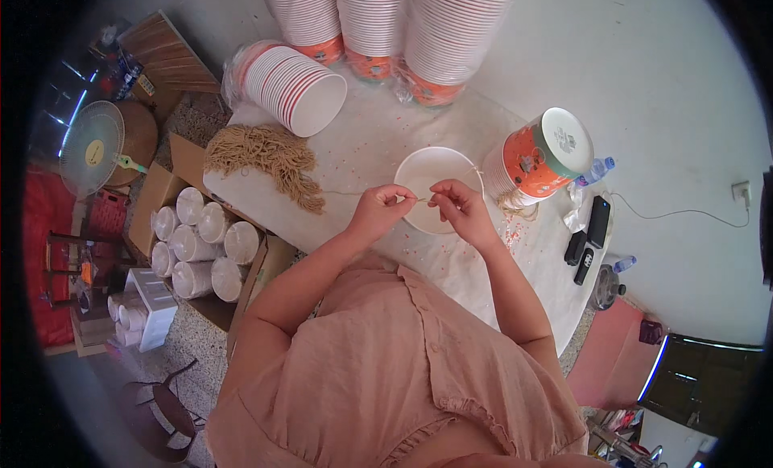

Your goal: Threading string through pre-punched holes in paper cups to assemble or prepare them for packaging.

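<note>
Over a white paper bucket [439, 166] my two hands face each other with fingertips close together. My left hand [380, 212] pinches a thin tan string [342, 193], whose tail runs left toward a bundle of tan strings [262, 158] on the table. My right hand [465, 212] is also closed in a pinch on the string's short end; the exact spot between the fingertips is too small to make out. Just right of the bucket stands an upside-down stack of orange-printed paper buckets [531, 156], with tan string ends [515, 204] at its base.
Tall stacks of white buckets [370, 21] stand at the back, and a bagged stack [294, 90] lies on its side. Red and white specks dot the table [362, 146]. A black device [597, 221] lies at the right edge. On the left floor sits a carton [278, 255] of wrapped tubs.
</note>
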Demonstrator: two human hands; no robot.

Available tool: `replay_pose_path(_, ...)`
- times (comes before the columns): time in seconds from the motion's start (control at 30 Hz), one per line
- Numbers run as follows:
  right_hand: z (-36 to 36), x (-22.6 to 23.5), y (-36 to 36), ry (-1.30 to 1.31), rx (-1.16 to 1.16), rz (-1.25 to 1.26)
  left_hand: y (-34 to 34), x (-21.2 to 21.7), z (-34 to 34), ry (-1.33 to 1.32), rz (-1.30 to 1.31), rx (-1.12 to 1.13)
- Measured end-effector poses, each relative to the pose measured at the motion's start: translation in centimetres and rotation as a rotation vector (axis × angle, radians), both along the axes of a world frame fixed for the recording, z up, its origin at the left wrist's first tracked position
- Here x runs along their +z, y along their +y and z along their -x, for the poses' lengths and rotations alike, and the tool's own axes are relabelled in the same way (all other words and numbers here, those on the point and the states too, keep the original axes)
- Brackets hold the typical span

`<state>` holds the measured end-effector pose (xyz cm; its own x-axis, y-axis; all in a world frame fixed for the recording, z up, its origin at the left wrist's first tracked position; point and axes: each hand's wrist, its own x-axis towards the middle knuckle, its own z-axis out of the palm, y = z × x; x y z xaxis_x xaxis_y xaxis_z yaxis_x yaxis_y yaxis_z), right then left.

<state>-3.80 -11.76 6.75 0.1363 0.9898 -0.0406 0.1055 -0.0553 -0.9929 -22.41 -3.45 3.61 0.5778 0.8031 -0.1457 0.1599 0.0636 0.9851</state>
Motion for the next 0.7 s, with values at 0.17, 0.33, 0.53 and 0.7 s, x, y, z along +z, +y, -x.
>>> replay_pose_path(0.17, 0.2, 0.5, -0.2, -0.179, 0.067, -0.035, 0.0, -0.3, -0.1, -0.022, 0.001, 0.001)
replay_pose_path(0.33, 1.0, -0.3, 0.1, -0.167, 0.041, -0.079, 0.0, -0.7, -0.2, -0.063, 0.025, -0.020)
replay_pose_path(0.53, 1.0, -0.5, 0.2, -0.322, 0.085, -0.158, 0.1, -0.4, -0.1, 0.016, -0.058, -0.041)
replay_pose_path(0.7, 1.0, 0.0, 0.0, -0.445, 0.135, -0.177, 0.4, 1.9, 0.2, 0.058, -0.118, -0.084)
